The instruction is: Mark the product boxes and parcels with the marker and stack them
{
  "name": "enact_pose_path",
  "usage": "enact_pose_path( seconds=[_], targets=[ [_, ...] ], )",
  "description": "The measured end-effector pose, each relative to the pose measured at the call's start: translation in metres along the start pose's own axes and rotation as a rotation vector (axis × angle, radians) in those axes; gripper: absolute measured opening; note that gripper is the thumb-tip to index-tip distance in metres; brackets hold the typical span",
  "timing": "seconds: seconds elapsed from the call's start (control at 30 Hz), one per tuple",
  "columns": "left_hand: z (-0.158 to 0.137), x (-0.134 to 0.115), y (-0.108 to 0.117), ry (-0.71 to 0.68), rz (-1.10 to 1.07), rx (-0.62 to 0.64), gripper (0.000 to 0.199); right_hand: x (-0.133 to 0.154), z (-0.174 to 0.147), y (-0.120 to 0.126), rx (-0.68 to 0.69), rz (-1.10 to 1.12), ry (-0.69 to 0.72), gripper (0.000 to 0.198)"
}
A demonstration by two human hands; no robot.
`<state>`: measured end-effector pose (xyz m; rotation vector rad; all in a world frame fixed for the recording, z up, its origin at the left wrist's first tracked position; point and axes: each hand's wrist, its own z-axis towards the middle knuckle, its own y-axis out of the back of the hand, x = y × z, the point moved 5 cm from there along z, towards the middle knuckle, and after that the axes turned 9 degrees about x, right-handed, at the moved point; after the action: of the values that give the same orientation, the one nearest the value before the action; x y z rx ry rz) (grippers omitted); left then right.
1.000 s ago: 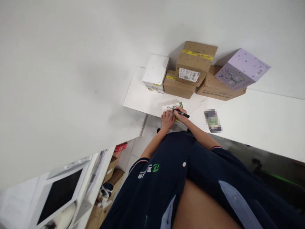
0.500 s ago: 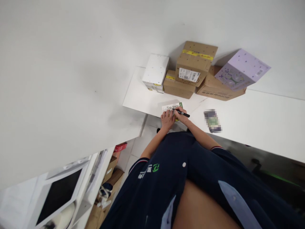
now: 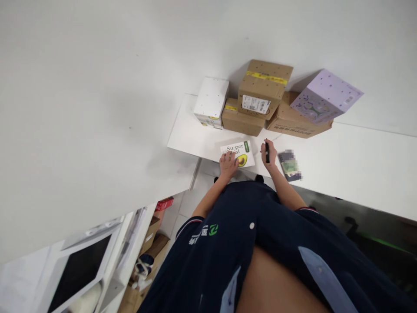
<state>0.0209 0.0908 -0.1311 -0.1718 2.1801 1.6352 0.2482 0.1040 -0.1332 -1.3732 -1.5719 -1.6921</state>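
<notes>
A: What do the hands have?

B: The right hand (image 3: 273, 158) has its fingers closed around a black marker (image 3: 267, 152), held up clear of the flat white avocado carton (image 3: 246, 157). The left hand (image 3: 228, 165) lies on that carton's near left part, fingers spread over the printed top and not wrapped around it.

A: And where does the carton sit?

B: Right at the front edge of the white table (image 3: 358, 161), with the person standing against that side.

A: So what might go wrong?

B: If the left hand pulls toward the body, the carton could slide over the edge. The marker could streak the carton or the tabletop if it is uncapped; the tip is too small for me to tell.

A: Anything near the right arm?

B: A blurred-out object, probably a phone (image 3: 289, 166), lies just beside the forearm; a swing outward could knock it. Farther back, the lavender box (image 3: 327, 95) rests tilted on a brown cardboard box (image 3: 298, 126), so a bump there might tip it off.
</notes>
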Motion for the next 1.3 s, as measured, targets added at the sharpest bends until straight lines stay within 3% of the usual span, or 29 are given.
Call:
enact_pose_path(
  seconds=[0.1, 0.2, 0.43, 0.53, 0.7, 0.83, 1.03, 1.13, 1.2, 1.3],
  targets=[
    [0.002, 0.001, 0.000, -0.016, -0.058, -0.016, 0.045, -0.016, 0.007, 0.004, 0.196, -0.452, -0.014, 0.044],
    [0.002, 0.003, -0.002, -0.013, -0.064, -0.026, 0.045, -0.029, 0.013, -0.002, 0.328, -0.662, -0.057, 0.055],
    [0.001, 0.003, -0.002, -0.011, -0.034, -0.010, 0.047, -0.034, 0.011, -0.005, 0.336, -0.663, -0.075, 0.066],
    [0.002, 0.002, 0.000, -0.015, -0.034, -0.014, 0.047, -0.041, -0.005, 0.018, 0.223, -0.694, -0.116, 0.067],
    [0.012, 0.006, 0.001, -0.002, -0.076, -0.029, 0.045, -0.077, -0.043, 0.078, 0.002, -0.738, -0.368, 0.089],
    [0.022, 0.008, 0.003, 0.005, -0.123, -0.065, 0.045, -0.103, -0.064, 0.105, 0.072, -0.676, -0.534, 0.097],
    [0.022, 0.007, 0.008, -0.019, -0.089, -0.061, 0.045, -0.092, -0.067, 0.105, 0.118, -0.684, -0.488, 0.093],
    [0.018, 0.006, 0.010, -0.022, -0.052, -0.030, 0.047, -0.082, -0.065, 0.101, 0.052, -0.496, -0.557, 0.091],
    [0.015, 0.007, 0.011, -0.013, -0.046, -0.012, 0.047, -0.076, -0.065, 0.090, 0.047, -0.162, -0.617, 0.078],
    [0.010, 0.006, 0.015, -0.017, -0.109, -0.037, 0.044, -0.053, -0.064, 0.060, 0.172, 0.414, -0.621, 0.054]
  ],
)
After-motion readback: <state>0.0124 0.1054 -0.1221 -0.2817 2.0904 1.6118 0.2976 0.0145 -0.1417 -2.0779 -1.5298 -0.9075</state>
